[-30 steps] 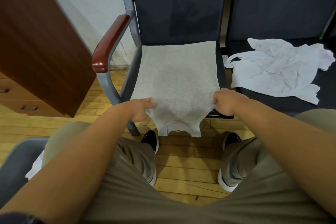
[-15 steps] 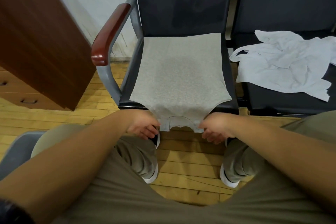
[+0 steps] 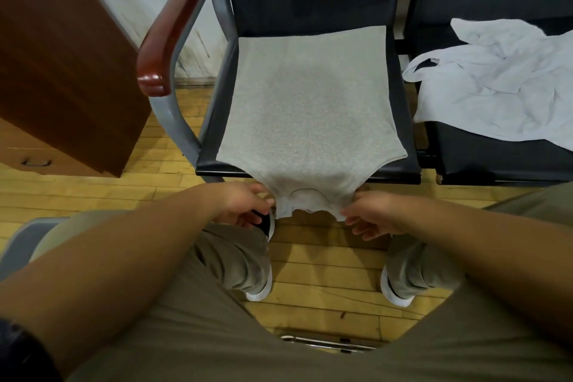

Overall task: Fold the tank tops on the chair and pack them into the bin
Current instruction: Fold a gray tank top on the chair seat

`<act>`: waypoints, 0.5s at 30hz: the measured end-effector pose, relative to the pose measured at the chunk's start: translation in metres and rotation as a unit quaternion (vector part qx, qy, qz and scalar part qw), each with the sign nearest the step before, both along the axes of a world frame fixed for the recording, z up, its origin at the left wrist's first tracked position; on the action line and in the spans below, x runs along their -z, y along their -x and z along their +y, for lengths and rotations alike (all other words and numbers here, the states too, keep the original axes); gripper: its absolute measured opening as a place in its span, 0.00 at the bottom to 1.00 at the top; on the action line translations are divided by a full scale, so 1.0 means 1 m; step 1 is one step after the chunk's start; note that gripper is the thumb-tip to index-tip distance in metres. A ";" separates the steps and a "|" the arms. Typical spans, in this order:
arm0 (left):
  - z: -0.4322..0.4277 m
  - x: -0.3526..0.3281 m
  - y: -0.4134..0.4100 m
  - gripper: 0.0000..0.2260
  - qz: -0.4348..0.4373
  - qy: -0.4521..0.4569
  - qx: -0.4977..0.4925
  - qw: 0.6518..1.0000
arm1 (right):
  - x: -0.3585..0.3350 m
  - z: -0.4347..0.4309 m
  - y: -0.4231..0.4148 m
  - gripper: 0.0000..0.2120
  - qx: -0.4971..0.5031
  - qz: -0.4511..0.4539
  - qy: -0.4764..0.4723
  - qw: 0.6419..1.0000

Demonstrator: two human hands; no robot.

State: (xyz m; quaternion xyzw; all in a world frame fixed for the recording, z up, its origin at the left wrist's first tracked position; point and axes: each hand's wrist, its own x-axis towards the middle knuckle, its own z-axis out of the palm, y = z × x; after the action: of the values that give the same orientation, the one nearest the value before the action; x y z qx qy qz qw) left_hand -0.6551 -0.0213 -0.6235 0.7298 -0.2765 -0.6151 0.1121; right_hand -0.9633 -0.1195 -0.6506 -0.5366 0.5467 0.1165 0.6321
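A grey tank top point(image 3: 307, 108) lies flat on the seat of a dark chair point(image 3: 400, 164), its neck and straps hanging over the front edge toward me. My left hand point(image 3: 245, 205) pinches the left strap and my right hand point(image 3: 372, 214) pinches the right strap, both just below the seat edge. A crumpled white tank top point(image 3: 502, 84) lies on the neighbouring seat to the right. No bin is in view.
The chair has a red-brown wooden armrest point(image 3: 170, 31) on its left. A brown wooden cabinet point(image 3: 62, 53) stands at the left. My knees and white-soled shoes point(image 3: 260, 288) are over the wooden floor. A grey seat edge point(image 3: 18, 242) shows at lower left.
My hands slid from the sides of the grey tank top down to its straps at the front edge. The top has shifted slightly toward me.
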 end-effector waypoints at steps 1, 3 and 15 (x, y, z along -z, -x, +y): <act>0.000 0.002 0.000 0.23 -0.005 0.001 -0.002 1.000 | 0.002 0.000 0.001 0.11 -0.006 0.011 0.001 1.000; -0.001 0.006 0.000 0.23 -0.015 0.002 -0.006 1.000 | 0.004 -0.001 0.001 0.11 -0.015 0.031 0.007 0.999; -0.003 0.006 0.008 0.19 -0.067 -0.053 0.119 0.989 | -0.005 0.009 0.006 0.10 -0.123 0.111 0.036 0.986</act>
State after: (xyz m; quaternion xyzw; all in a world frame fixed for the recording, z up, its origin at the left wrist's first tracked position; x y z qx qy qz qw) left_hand -0.6632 -0.0239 -0.6296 0.7362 -0.3348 -0.5879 -0.0195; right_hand -0.9688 -0.1102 -0.6452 -0.6060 0.5471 0.2322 0.5287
